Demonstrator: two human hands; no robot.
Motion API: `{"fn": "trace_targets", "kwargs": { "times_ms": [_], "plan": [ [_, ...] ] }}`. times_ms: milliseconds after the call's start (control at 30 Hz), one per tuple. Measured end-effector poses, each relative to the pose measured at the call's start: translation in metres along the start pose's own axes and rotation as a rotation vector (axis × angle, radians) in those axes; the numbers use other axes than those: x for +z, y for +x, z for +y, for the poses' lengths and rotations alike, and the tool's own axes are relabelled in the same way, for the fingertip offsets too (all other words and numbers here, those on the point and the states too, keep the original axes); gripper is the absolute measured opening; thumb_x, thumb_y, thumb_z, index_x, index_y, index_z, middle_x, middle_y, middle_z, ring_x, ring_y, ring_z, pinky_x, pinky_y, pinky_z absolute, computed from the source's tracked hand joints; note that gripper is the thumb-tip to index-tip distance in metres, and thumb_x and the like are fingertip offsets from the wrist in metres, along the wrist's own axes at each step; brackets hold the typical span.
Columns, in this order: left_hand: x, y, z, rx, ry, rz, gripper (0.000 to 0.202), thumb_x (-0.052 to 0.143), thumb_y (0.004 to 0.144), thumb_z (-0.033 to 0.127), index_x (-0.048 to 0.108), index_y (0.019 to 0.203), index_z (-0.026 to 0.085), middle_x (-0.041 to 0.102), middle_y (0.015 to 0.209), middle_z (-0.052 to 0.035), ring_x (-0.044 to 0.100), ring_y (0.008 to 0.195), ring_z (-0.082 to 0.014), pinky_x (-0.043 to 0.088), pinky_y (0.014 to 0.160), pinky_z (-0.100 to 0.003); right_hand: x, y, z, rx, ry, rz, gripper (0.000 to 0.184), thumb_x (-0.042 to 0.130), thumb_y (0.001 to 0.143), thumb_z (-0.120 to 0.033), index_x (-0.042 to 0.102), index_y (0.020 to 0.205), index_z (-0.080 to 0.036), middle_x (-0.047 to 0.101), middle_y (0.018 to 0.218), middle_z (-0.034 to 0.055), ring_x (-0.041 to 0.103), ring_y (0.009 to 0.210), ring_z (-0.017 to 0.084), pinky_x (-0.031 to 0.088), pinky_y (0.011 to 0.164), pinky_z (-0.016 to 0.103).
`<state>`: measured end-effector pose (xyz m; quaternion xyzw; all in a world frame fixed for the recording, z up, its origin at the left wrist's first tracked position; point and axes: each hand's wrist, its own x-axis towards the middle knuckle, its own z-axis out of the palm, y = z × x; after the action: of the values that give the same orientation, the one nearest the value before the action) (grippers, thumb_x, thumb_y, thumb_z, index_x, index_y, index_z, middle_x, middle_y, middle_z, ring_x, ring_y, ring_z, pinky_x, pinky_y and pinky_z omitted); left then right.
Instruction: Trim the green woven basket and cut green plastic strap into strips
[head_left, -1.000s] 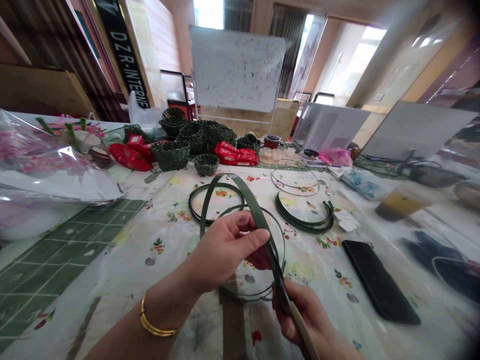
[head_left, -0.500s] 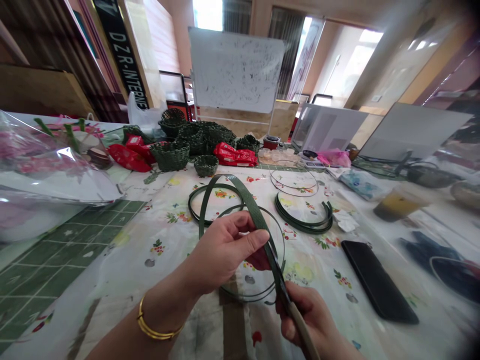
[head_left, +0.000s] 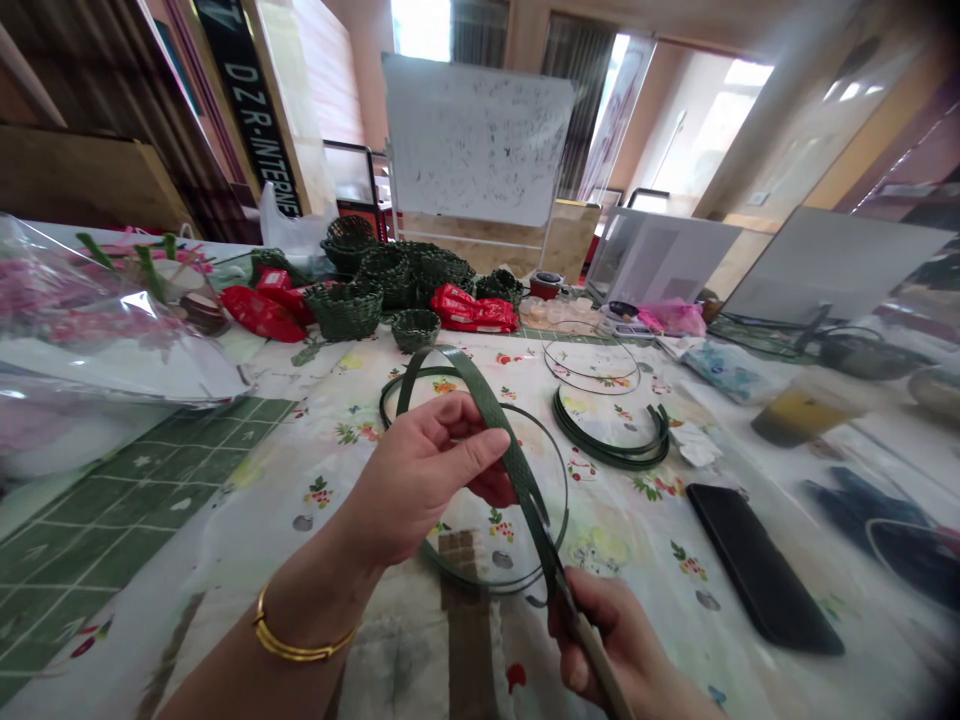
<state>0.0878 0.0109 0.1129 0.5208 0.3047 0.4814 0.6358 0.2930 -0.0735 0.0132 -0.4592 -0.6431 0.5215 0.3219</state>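
Note:
My left hand (head_left: 427, 480) pinches a flat dark green strap (head_left: 480, 395) between thumb and fingers. The strap arches up in a loop above the table and runs down to my right hand (head_left: 622, 650). That hand is closed round the tan handle of scissors (head_left: 596, 655), whose dark blades meet the strap's lower end. A thin wire ring (head_left: 561, 480) lies on the flowered tablecloth (head_left: 637, 520) under the strap. A gold bangle sits on my left wrist.
Coils of green strap (head_left: 611, 445) lie beyond the ring, and a black phone (head_left: 757, 570) lies to the right. Green woven baskets (head_left: 345, 310) and red packets (head_left: 472, 310) stand further back. A plastic bag of pink flowers (head_left: 97, 330) fills the left; a cup (head_left: 795, 415) stands at the right.
My left hand has moved up and away along the strap, opening a wider gap to my right hand. The right hand with the scissors has stayed almost in place.

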Motion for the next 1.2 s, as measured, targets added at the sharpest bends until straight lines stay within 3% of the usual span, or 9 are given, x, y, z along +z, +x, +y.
{"fn": "trace_targets", "kwargs": {
  "times_ms": [267, 800, 1200],
  "plan": [
    [0.005, 0.001, -0.006, -0.033, 0.006, -0.055, 0.013, 0.069, 0.081, 0.023, 0.06, 0.08, 0.014, 0.066, 0.066, 0.0017, 0.065, 0.055, -0.0093, 0.058, 0.054, -0.02, -0.004, -0.002, 0.014, -0.006, 0.101, -0.035, 0.055, 0.063, 0.069, -0.072, 0.051, 0.072, -0.019, 0.041, 0.062, -0.0046, 0.032, 0.056, 0.009, 0.03, 0.049, 0.022],
    [0.003, -0.001, -0.001, -0.044, 0.007, -0.048, 0.016, 0.07, 0.079, 0.025, 0.059, 0.079, 0.013, 0.067, 0.067, 0.0005, 0.065, 0.055, -0.0112, 0.058, 0.054, -0.023, 0.0, 0.001, -0.006, 0.015, 0.039, 0.04, 0.055, 0.065, 0.066, -0.071, 0.046, 0.06, -0.02, 0.034, 0.054, -0.0056, 0.029, 0.052, 0.01, 0.03, 0.046, 0.022],
    [0.004, 0.0, -0.006, -0.084, 0.034, -0.113, 0.013, 0.069, 0.081, 0.024, 0.061, 0.08, 0.014, 0.066, 0.07, 0.0015, 0.065, 0.058, -0.0094, 0.056, 0.057, -0.02, -0.005, 0.002, -0.002, -0.036, -0.066, 0.021, 0.05, 0.061, 0.073, -0.067, 0.047, 0.066, -0.02, 0.042, 0.06, -0.004, 0.034, 0.056, 0.011, 0.034, 0.052, 0.023]
  ]
}}
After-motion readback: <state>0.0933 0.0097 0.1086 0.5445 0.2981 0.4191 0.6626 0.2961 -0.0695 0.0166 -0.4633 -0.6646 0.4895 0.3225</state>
